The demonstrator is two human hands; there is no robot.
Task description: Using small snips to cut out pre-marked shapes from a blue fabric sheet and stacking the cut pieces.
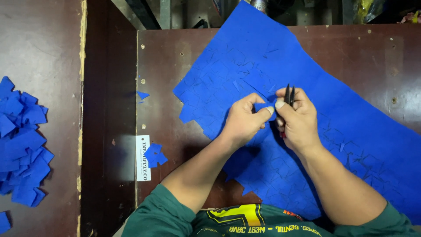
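1. While we pinch a small blue cut piece (265, 106) between both hands, it sits just above the large blue sheet (351, 127), near the sheet's middle.
2. Our left hand (243, 119) is closed on the piece, thumb and forefinger meeting at its left edge.
3. Our right hand (298, 118) grips the piece from the right with the thumb, and the same hand is also closed around a pair of black scissors (289, 95), whose blades point up and away from us, nearly together.
4. We see a red bit of the scissors' handle below the right palm; how the rest of the handle lies we cannot tell.
5. The sheet spreads slantwise over the dark brown table (166, 66), from the far edge down to our right forearm, and it is marked all over with dark outlines of small shapes.
6. Its left border is ragged and stepped where shapes are cut out.
7. Near that border, two blue scraps lie on the bare table: a tiny one (142, 95) farther off, and a larger one (155, 155) just beside a white label (143, 158) at the table's left edge.
8. Well apart to the left, on a separate reddish surface (39, 44), a pile of blue cut pieces (22, 140) is heaped.
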